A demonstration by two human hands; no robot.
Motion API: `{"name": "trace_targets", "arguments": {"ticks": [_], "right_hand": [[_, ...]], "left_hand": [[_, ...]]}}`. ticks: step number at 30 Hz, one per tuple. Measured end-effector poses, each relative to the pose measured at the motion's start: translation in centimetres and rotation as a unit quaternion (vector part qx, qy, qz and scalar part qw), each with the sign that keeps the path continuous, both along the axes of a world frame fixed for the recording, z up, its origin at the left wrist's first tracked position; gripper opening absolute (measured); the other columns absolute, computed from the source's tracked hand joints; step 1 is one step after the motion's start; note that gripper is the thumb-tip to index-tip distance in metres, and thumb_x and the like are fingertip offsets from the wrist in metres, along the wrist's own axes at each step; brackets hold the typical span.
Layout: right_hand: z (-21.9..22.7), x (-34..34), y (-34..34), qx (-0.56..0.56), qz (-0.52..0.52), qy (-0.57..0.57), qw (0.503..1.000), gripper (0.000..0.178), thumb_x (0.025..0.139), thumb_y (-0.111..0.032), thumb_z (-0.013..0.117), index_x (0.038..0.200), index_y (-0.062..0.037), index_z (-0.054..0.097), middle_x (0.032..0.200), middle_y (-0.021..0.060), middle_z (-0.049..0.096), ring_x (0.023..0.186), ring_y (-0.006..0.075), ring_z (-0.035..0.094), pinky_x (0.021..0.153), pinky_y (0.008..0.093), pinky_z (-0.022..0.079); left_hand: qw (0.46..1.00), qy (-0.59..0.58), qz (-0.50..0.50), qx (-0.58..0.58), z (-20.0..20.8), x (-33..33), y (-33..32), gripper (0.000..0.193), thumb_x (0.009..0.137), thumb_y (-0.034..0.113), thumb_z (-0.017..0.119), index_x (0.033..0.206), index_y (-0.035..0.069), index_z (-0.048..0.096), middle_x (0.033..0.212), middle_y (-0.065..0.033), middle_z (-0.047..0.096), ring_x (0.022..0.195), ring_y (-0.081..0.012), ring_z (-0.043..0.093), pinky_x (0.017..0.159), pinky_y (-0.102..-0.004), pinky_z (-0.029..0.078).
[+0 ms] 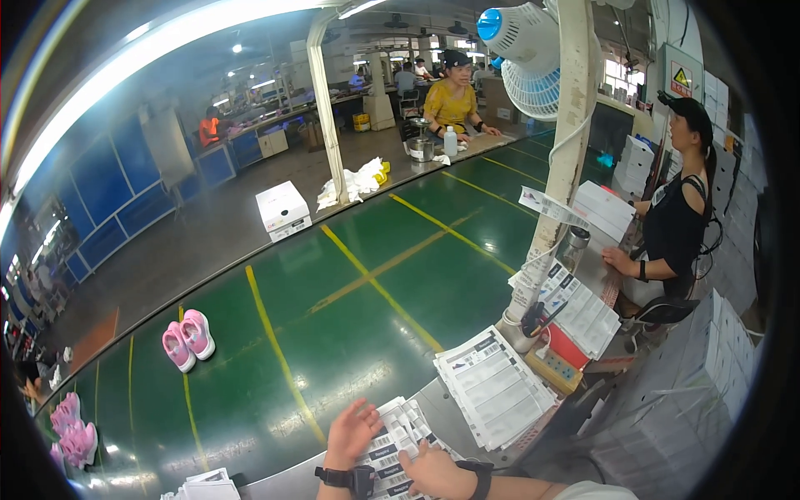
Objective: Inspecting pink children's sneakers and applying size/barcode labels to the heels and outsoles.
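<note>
My left hand [354, 434] is raised at the near edge of the conveyor belt, its fingers stretched and slightly apart with nothing visible in them. Just below and to the right, my right hand [439, 471] rests on a pile of printed label sheets [388, 457]. Its thumb and forefinger are apart on the paper, and its other fingers are partly hidden. Both wrists wear dark bands. A larger stack of label sheets [492, 387] lies to the right. On the green belt [275, 379], a pair of pink shoes [189, 340] stands to the left.
More pink shoes [75, 433] sit at the far left of the belt. A white shoebox [283, 208] stands at its far edge. A post [557, 167] with a fan [525, 62] rises at right, beside a power strip [554, 371]. Two co-workers are beyond, one handling a box [604, 208].
</note>
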State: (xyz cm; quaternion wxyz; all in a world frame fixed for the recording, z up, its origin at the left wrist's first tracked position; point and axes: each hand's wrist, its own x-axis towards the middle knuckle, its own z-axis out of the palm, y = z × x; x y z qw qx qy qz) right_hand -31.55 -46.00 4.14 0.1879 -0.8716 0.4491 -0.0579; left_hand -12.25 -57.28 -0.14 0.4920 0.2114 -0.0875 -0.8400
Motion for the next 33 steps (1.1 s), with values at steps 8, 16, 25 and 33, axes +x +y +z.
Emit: {"name": "trace_targets", "arguments": {"ticks": [8,16,25,33], "right_hand": [[0.7,-0.1,0.0,0.049,-0.004,-0.006,0.999,0.081,0.058,-0.031,0.086,0.118,0.0087,0.049,0.077,0.0389,0.06,0.089,0.0553,0.062,0.065,0.0533,0.053],[-0.1,-0.3,0.4,-0.005,-0.038,0.02,0.999,0.087,0.058,-0.037,0.086,0.123,0.006,0.048,0.104,0.0529,0.048,0.083,0.0555,0.064,0.06,0.0455,0.057],[0.2,-0.5,0.3,-0.012,-0.029,0.012,0.999,0.087,0.058,-0.038,0.086,0.122,0.0063,0.048,0.097,0.047,0.053,0.078,0.0517,0.066,0.059,0.0437,0.057],[0.3,-0.7,0.3,-0.007,-0.024,0.005,1.0,0.088,0.059,-0.039,0.085,0.124,0.0065,0.048,0.101,0.05,0.051,0.079,0.0528,0.065,0.06,0.0441,0.057]], "left_hand": [[1.0,0.02,0.009,0.008,0.0,0.0,0.2,0.024,0.094,0.022,0.054,0.111,0.005,0.06,0.104,-0.0133,0.062,0.096,-0.0232,0.058,0.089,-0.043,0.046],[1.0,0.014,0.016,0.005,0.2,-0.1,0.1,0.024,0.094,0.022,0.054,0.11,0.006,0.06,0.102,-0.0126,0.061,0.095,-0.0233,0.058,0.088,-0.0425,0.046],[1.0,0.014,0.019,0.009,0.3,-0.2,0.2,0.023,0.094,0.022,0.054,0.11,0.005,0.06,0.102,-0.0126,0.061,0.095,-0.0236,0.058,0.088,-0.0431,0.046],[1.0,0.011,0.022,0.011,0.4,-0.3,0.1,0.023,0.094,0.022,0.055,0.11,0.005,0.06,0.103,-0.0129,0.061,0.096,-0.0236,0.058,0.089,-0.0428,0.045]]}}
